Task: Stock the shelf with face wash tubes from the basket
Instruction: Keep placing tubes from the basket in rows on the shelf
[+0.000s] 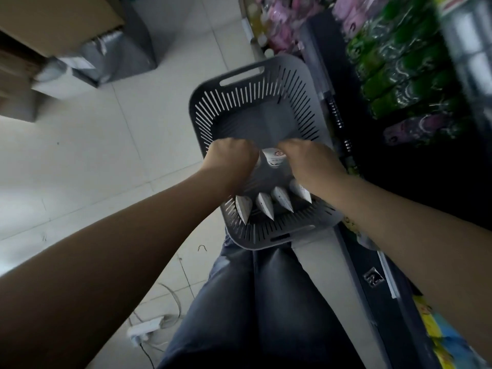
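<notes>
A grey slotted basket (239,83) stands on the floor in front of my legs, beside the shelf. Several white face wash tubes (265,206) lie in its near end, flat crimped ends toward me. Both my hands are down inside the basket. My left hand (231,158) is curled around tubes, whose tails stick out below the wrist. My right hand (310,161) is curled over another tube (274,157), its white cap end showing between the hands. The fingers of both hands are hidden.
A dark shelf unit (354,251) runs along the right with green packs (394,70), purple packs (415,129) and pink items (279,20). Cardboard boxes and grey parcels (87,59) sit at the upper left. A white power strip (145,327) with cables lies on the tiled floor.
</notes>
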The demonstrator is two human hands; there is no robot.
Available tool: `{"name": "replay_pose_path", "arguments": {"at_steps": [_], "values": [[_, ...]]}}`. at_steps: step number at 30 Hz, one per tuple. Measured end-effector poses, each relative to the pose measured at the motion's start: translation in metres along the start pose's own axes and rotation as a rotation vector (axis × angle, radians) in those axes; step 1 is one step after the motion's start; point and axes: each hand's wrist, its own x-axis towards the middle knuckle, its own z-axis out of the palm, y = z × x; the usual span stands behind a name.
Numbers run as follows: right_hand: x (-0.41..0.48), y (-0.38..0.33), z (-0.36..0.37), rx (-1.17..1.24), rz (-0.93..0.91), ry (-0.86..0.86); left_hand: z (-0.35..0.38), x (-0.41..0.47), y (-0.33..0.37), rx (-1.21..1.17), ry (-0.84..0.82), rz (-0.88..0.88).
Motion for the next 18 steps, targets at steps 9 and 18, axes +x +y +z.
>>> {"name": "replay_pose_path", "arguments": {"at_steps": [9, 18], "values": [[-0.041, -0.031, -0.066, 0.02, 0.075, 0.189, -0.071, -0.031, -0.01, 0.106, 0.168, 0.064], [-0.093, -0.064, -0.137, 0.063, 0.238, 0.402, -0.153, -0.081, -0.008, 0.282, 0.321, 0.13]]}}
